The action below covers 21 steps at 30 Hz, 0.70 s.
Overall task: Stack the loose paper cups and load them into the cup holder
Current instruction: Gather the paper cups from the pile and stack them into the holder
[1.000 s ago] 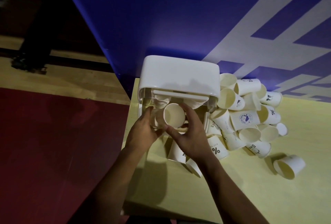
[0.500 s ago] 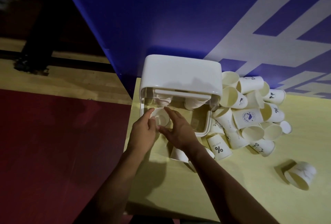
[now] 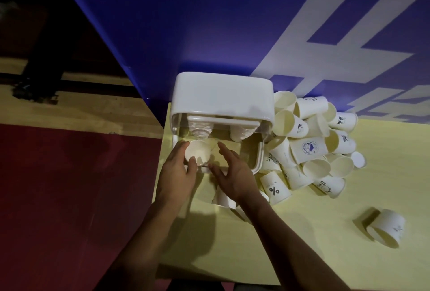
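Observation:
The white cup holder (image 3: 223,95) stands at the table's back left corner, its clear front facing me. Inside hang a stack of clear plastic cups (image 3: 200,127) on the left and a paper cup stack (image 3: 242,132) on the right. Under the left stack, my left hand (image 3: 179,172) grips a white paper cup (image 3: 197,151), thumb on its rim, mouth towards me. My right hand (image 3: 235,172) is beside it with straight fingers; its thumb lies near the cup's base. A pile of loose paper cups (image 3: 307,148) lies right of the holder.
One lone cup (image 3: 386,230) lies on its side at the right of the yellow table (image 3: 232,244). A couple of cups (image 3: 224,197) lie under my right wrist. A blue wall (image 3: 209,23) rises behind the holder. Red floor (image 3: 69,197) lies left of the table's edge.
The cup moved from the middle of the holder's front to its left side. My right hand let go of the cup and its fingers straightened; my left hand kept hold.

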Motion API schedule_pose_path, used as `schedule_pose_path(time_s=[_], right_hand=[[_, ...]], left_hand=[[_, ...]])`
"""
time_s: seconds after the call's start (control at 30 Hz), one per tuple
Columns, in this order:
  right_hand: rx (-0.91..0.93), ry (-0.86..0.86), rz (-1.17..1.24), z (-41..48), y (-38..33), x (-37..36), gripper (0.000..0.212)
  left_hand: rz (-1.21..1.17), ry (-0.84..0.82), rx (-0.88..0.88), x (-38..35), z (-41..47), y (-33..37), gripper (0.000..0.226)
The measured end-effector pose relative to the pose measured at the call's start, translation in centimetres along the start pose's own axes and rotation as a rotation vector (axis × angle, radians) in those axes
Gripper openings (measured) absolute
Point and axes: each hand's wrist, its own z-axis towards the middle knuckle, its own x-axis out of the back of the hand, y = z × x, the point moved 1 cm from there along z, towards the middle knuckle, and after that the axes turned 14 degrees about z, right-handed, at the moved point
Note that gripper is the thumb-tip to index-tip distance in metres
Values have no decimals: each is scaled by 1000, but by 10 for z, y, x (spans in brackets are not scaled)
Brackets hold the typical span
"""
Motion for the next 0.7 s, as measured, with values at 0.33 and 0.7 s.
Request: schedule_pose_path(time_s=[0.33, 0.7], right_hand=[[-25, 307, 200, -91, 42, 102, 23], [-355, 783, 318, -222, 181, 251, 13]], left_hand=[[-58, -112, -243, -41, -58, 129, 39], [-23, -276, -518, -148, -113, 286, 42]])
